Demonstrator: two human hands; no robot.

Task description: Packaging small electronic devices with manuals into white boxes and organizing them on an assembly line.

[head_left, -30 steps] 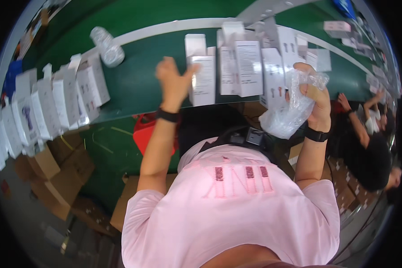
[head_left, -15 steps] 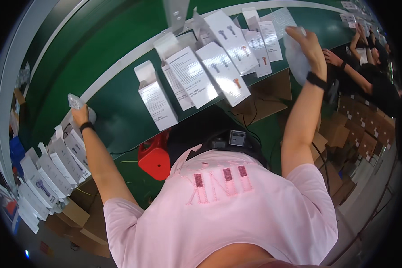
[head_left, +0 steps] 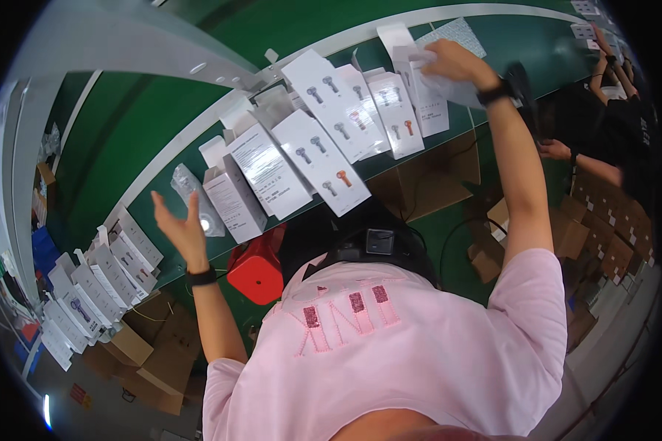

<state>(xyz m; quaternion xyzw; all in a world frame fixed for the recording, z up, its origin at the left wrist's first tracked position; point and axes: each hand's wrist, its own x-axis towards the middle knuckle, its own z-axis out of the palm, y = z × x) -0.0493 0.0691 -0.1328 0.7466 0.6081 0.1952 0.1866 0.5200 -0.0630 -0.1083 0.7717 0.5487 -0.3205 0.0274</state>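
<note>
My left hand (head_left: 180,234) is at the bench's left part, fingers and thumb apart and nothing held. Just beyond it a clear-wrapped item (head_left: 192,189) leans against the leftmost open white carton (head_left: 234,200). At the right end of the carton row, my right hand (head_left: 460,63) curls over a translucent plastic bag (head_left: 449,90), beside an open-flapped carton (head_left: 428,110). What the bag contains cannot be made out. Between my hands stand several white cartons with pictures of small handheld devices, such as one in front (head_left: 322,163), some with top flaps up.
A bubble-wrap sheet (head_left: 460,35) lies on the green bench behind my right hand. More white cartons (head_left: 99,287) line up at the far left. A red stool (head_left: 257,270) and brown cardboard boxes (head_left: 154,367) are below. A co-worker's hand (head_left: 555,149) is at right.
My left hand has let go of the clear-wrapped item, which now rests by the leftmost carton. My right hand has moved left with the bag to the end carton. The carton row appears shifted left.
</note>
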